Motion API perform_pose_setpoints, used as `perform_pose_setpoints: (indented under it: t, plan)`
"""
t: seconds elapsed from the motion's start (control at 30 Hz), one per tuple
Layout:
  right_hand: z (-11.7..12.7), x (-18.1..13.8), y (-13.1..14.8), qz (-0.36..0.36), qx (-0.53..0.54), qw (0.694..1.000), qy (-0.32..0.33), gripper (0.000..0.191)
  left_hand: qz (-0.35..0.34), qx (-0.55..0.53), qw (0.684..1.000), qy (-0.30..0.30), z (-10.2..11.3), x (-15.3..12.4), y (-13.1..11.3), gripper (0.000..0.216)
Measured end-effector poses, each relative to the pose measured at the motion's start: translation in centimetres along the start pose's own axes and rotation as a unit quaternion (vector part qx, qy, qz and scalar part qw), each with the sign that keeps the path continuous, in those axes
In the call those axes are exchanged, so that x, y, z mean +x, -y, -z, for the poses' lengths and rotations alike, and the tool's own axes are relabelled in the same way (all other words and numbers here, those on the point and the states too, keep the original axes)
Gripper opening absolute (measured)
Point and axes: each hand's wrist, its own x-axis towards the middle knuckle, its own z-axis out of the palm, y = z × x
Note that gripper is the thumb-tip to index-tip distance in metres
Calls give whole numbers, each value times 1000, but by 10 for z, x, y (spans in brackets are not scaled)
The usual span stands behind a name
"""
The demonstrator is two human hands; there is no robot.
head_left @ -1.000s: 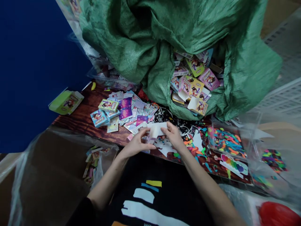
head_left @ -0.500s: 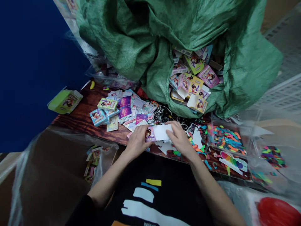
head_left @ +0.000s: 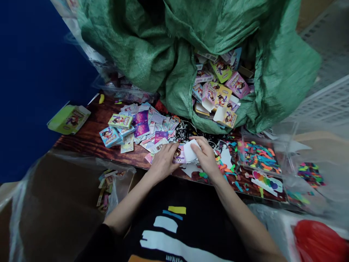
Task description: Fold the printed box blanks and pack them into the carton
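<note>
Both my hands grip one small flat printed carton [head_left: 184, 153] just above the near edge of a dark wooden table [head_left: 89, 140]. My left hand [head_left: 163, 162] pinches its pink printed end. My right hand [head_left: 205, 156] curls round its white end flap. Behind my hands lies a heap of flat printed cartons and cards [head_left: 139, 127]. A big green woven sack [head_left: 174, 54] lies open at the back, with several more cartons [head_left: 218, 91] spilling from its mouth.
A clear tray of coloured foam pieces [head_left: 257, 156] sits to the right, a rainbow card [head_left: 267, 181] in front of it. A green carton [head_left: 68, 118] lies at the table's left end. A plastic-lined cardboard box [head_left: 65, 203] with some cartons stands at the lower left. A red bag [head_left: 321, 242] shows bottom right.
The carton in my hands has been turned so that its pink printed face shows. My hands have drawn closer together on it, and the white flap now looks smaller.
</note>
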Motion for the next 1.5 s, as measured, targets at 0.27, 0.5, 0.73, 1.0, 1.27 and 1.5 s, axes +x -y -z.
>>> perform_pose_setpoints:
  t: [0.27,0.5,0.73,1.0,1.27,1.5]
  plan:
    - [-15,-10,0,-7,4,999,-43,20,-2,-4,999,-33,-8,-3,1,69]
    - [-5,-2,-6,-20,38,998,-44,25,1,-14,999,-44,-10,-3,2,73]
    - [-21,-14,0,-17,55,994,-88,25,4,-31,997,-70,-19,-5,1,74]
    - [18,-4,-7,-40,4,998,43,40,4,8,997,-71,-13,-6,11,71]
    - [17,-7,1,-95,47,994,-18,28,17,-20,997,-75,-20,-4,8,70]
    - [9,-8,-6,-102,63,991,-63,25,23,-16,998,-52,-16,-1,6,70]
